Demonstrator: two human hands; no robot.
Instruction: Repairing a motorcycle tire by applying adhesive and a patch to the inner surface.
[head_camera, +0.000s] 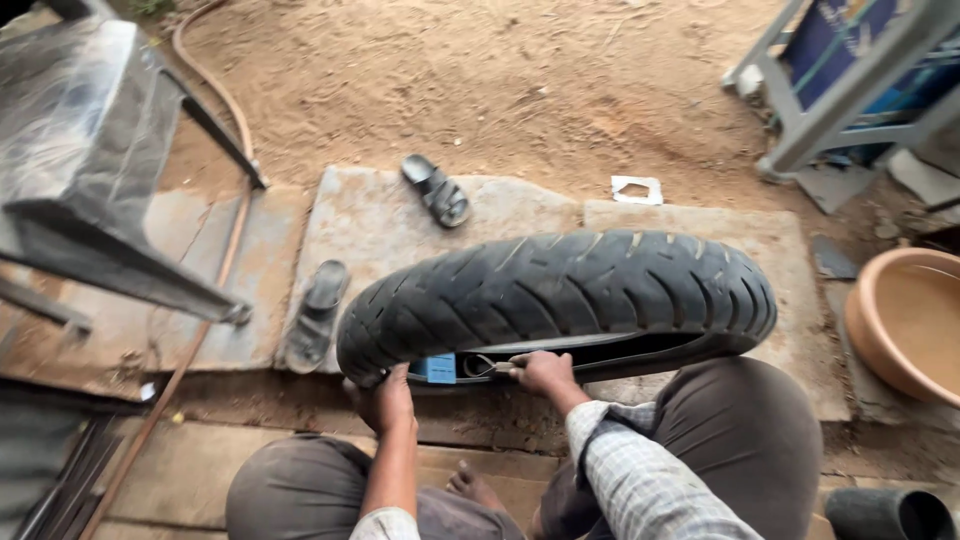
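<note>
Both hands work at the lower rim of a black tyre (560, 290) that stands upright on a stone slab (380, 220). Left hand (385, 398) is wrapped round the tyre's lower left edge, fingers curled under the tread — a closed grip on the rubber. Right hand (543, 372) is closed on a thin metal tool (497, 367) whose tip points left into the gap at the tyre's inner rim; how the tip sits inside I cannot tell. Just left of the tool, a small blue tag (438, 369) shows in the opening, between the two hands.

The tyre rests along the near edge of the slab, just in front of the person's knees, and spans most of the slab's width. On the slab's far left corner lies one dark sandal (436, 189); a second sandal (314, 314) lies at its left edge, near the tyre. A thin hose (225, 250) runs over the ground to the left, past a dark metal stand (90, 170). To the right, well apart from the tyre, sits a tan basin (905, 320) — only part of it in view. Beyond the slab's far edge a small white scrap (637, 189) lies on the dirt.
</note>
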